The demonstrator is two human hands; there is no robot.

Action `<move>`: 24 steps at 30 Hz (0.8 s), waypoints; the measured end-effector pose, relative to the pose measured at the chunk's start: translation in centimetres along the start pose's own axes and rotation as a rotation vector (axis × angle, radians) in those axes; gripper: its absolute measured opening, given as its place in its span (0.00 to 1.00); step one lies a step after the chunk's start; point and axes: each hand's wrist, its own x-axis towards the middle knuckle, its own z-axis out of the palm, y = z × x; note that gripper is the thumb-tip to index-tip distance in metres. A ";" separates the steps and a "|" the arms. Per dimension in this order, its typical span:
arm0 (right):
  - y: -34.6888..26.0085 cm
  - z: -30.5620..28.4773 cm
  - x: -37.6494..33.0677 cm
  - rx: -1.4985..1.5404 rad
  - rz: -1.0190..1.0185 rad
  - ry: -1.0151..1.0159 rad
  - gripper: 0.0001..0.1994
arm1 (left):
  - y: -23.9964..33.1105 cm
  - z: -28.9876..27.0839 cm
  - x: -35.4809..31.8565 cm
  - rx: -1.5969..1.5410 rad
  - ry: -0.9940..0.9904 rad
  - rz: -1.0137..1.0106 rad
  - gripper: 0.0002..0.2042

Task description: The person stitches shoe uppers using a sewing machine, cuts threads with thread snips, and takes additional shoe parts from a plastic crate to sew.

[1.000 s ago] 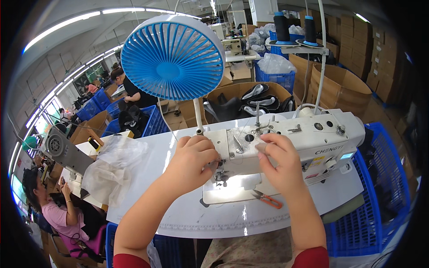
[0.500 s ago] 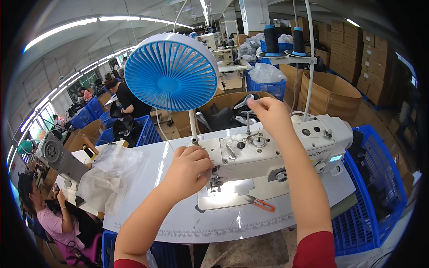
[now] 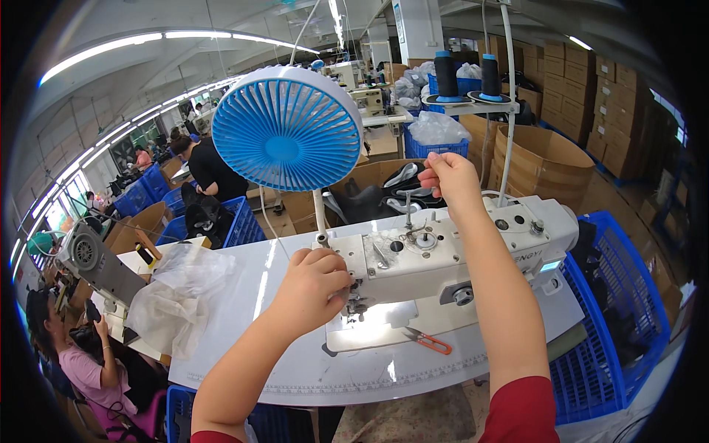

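Observation:
A white industrial sewing machine [image 3: 413,258] stands on the pale table in front of me. My left hand [image 3: 314,286] is at the left end of its head, fingers curled against the metal thread guides; what they grip is hidden. Above the top of the machine, near the upright thread post [image 3: 408,209], I hold up my right hand [image 3: 450,179] with thumb and forefinger pinched together. Anything between those fingertips is too fine to make out. Orange-handled thread snips [image 3: 428,340] lie on the machine bed, below the arm.
A blue-and-white fan [image 3: 284,148] rises behind the machine head. Black thread cones [image 3: 446,76] sit on a rack. Blue crates [image 3: 617,317] flank the table at right, and a sheer cloth [image 3: 177,295] lies at left. Dark pieces [image 3: 362,203] fill a carton behind. Two people work at left.
My right hand has shifted slightly right and turned, showing more of its curled fingers. My left hand stays at the machine head. The seated person at left now holds a dark object higher.

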 end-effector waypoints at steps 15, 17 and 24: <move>-1.9 -4.7 -7.2 -0.201 -0.039 0.050 0.21 | 0.1 -1.6 -1.3 -0.129 0.130 -0.072 0.12; -1.3 -5.8 -10.6 -0.255 -0.208 0.024 0.14 | 0.2 -2.5 -2.6 -0.157 0.303 -0.153 0.11; 5.9 -8.0 -21.8 -0.626 -0.392 -0.389 0.07 | -1.5 -0.6 -9.4 -0.321 0.464 -0.478 0.06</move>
